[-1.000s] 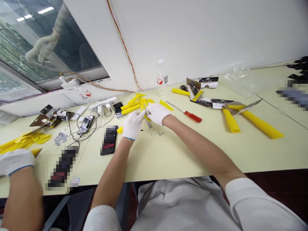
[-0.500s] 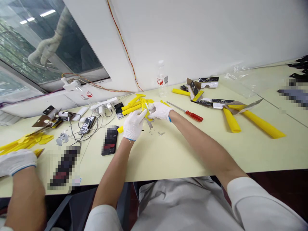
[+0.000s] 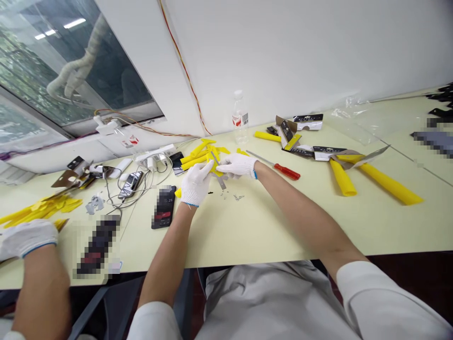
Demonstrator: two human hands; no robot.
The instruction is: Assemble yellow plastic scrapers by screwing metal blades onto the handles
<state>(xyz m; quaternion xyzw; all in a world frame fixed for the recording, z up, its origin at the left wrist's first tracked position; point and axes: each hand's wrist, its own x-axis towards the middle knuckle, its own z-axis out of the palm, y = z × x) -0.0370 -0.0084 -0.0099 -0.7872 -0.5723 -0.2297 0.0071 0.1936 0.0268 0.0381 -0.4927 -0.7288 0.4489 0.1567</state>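
My left hand [image 3: 196,183], in a white knit glove, is closed around a yellow plastic scraper handle [image 3: 211,165]. Its wide head shows past my fingertips, and a yellow end pokes out at the other side of the hand. From the right, my gloved right hand [image 3: 239,166] pinches a thin metal blade [image 3: 214,158] against that head. Another metal blade [image 3: 221,182] lies on the table just below the hands. Small screws [image 3: 239,197] are scattered nearby. Several more yellow handles [image 3: 194,160] lie behind my left hand.
A red-handled screwdriver [image 3: 287,172] lies to the right, with yellow scrapers [image 3: 385,182] and packaging beyond. A plastic bottle [image 3: 240,118] stands by the wall. To the left are a phone [image 3: 163,207], cables, a power strip [image 3: 155,155] and another person's gloved hand [image 3: 30,236].
The metal blade in my right hand now stands at a slant across the yellow head, and my right fingers have shifted slightly. The view has moved a little.
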